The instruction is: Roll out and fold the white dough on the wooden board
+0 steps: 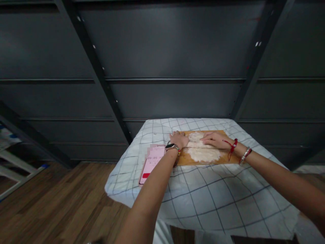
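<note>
A wooden board (pixel 223 158) lies on the table, dusted with white flour (pixel 204 155). Between the hands runs a pale, flour-covered strip of what looks like dough (pixel 194 144). My left hand (pixel 178 139) rests at the board's left end, its fingers stretched forward and apart by the strip's left end. My right hand (pixel 215 140) is on the right part of the strip with fingers together and bent, thumb side toward the left. Its palm side and the dough beneath it are hidden.
A phone (pixel 152 164) with a running timer lies left of the board, partly behind my left forearm. The checked white cloth (pixel 203 193) covers the table. A dark panelled wall (pixel 175 98) stands right behind it. At far left is a white frame (pixel 19 179) on the wooden floor (pixel 71 206).
</note>
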Available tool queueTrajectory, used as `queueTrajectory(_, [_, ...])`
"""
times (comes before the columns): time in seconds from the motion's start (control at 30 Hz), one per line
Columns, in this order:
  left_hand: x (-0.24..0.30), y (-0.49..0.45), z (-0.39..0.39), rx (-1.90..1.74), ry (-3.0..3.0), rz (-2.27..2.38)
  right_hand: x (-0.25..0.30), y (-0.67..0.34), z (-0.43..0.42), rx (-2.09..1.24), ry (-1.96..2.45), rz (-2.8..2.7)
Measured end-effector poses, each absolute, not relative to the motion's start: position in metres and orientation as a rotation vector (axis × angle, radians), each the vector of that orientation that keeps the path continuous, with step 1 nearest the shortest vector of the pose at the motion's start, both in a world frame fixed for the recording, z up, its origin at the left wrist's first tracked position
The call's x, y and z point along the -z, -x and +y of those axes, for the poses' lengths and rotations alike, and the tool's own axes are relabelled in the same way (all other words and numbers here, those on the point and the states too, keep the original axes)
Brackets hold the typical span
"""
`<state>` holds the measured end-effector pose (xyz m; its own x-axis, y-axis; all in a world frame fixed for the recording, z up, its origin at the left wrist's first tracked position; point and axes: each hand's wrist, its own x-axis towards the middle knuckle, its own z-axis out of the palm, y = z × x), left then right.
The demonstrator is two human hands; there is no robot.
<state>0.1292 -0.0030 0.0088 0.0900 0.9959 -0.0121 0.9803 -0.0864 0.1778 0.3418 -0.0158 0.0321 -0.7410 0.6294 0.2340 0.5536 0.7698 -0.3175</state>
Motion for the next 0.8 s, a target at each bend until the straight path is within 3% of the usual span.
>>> queueTrajectory(0.2, [-0.010,-0.130,-0.005,-0.167,-2.230,2.026,-0.028,-0.332,-0.018,-0.179,0.995,-2.624])
queueTrajectory(0.63, [-0.009,-0.130,-0.005,-0.207,-2.257,2.035,-0.026,-0.330,-0.005,-0.339,1.231,-2.533])
queueTrajectory(0.8, [-0.013,-0.131,-0.009,-0.192,-2.236,2.046,-0.027,-0.328,-0.007,-0.334,1.134,-2.501])
